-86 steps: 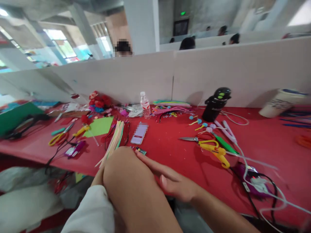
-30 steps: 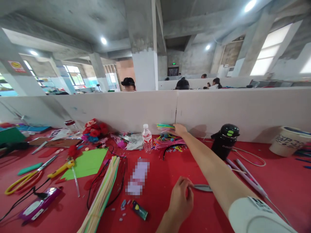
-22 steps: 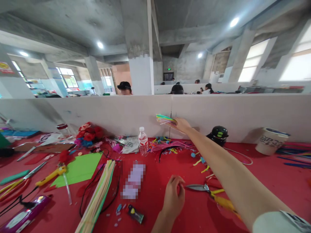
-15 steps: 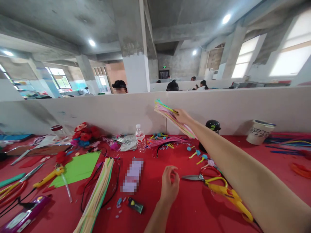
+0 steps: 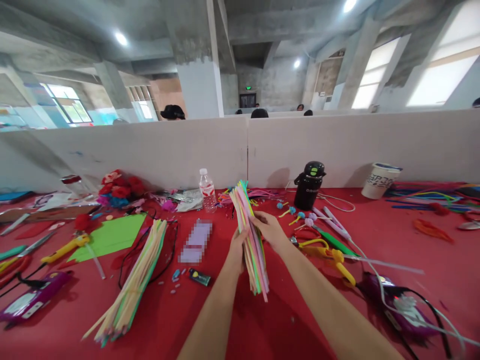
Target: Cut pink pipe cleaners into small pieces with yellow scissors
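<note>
A bundle of pipe cleaners [image 5: 252, 250] in pink, yellow and green stands tilted above the red table, in front of me. My left hand [image 5: 238, 246] is closed round its left side. On the right side, nearer the top, my right hand [image 5: 268, 227] grips the same bundle, fingers partly hidden behind it. Another bundle of pipe cleaners [image 5: 137, 280], mostly cream with some green, lies on the table to the left. Between the two bundles are a small dark tube [image 5: 199, 277] and a blurred-out lilac rectangle [image 5: 195, 241].
A water bottle [image 5: 207, 192], a black flask [image 5: 309, 187] and a paper cup [image 5: 380, 181] stand along the white partition [image 5: 168, 150]. Yellow glue guns [image 5: 69, 247] lie on both sides. Purple devices with cords [image 5: 397, 305] sit at right and left. Green sheet [image 5: 112, 235] at left.
My right hand has brought the bundle down and towards me from in front of the partition. My left hand, empty before, has closed on it. The view has tilted down slightly.
</note>
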The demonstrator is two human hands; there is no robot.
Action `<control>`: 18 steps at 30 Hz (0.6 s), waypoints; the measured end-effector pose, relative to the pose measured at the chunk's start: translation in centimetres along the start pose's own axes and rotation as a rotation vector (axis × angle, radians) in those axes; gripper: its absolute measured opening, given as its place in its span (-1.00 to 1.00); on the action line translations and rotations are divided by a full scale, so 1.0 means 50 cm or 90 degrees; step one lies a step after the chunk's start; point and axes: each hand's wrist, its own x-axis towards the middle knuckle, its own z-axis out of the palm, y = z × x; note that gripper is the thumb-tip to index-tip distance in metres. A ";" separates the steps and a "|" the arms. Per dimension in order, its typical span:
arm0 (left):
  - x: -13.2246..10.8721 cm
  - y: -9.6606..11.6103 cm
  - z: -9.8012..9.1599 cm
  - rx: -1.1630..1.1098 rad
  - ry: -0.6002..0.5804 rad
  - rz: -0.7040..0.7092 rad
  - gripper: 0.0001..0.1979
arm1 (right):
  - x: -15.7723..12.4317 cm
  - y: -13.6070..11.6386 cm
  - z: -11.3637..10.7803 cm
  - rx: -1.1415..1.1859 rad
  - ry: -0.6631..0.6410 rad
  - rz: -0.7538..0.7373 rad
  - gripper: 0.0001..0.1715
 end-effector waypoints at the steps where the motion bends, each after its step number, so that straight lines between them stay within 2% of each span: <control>1: -0.003 0.000 0.004 0.015 -0.003 0.011 -0.55 | -0.012 0.003 -0.006 -0.005 0.031 -0.025 -0.58; 4: -0.010 0.000 0.016 0.037 -0.010 0.012 -0.60 | -0.052 0.003 -0.022 -0.073 0.132 -0.115 -0.61; 6: -0.011 -0.002 0.020 0.041 -0.002 0.012 -0.63 | -0.082 0.000 -0.030 -0.137 0.157 -0.169 -0.71; 11: 0.001 -0.012 0.014 0.037 -0.011 0.072 -0.66 | -0.128 -0.001 -0.035 -0.216 0.125 -0.230 -0.83; 15: 0.005 -0.014 0.015 0.062 -0.018 0.116 -0.66 | -0.131 0.001 -0.037 -0.228 0.090 -0.229 -0.81; 18: 0.003 -0.012 0.018 0.067 -0.028 0.117 -0.64 | -0.128 0.004 -0.042 -0.226 0.075 -0.208 -0.78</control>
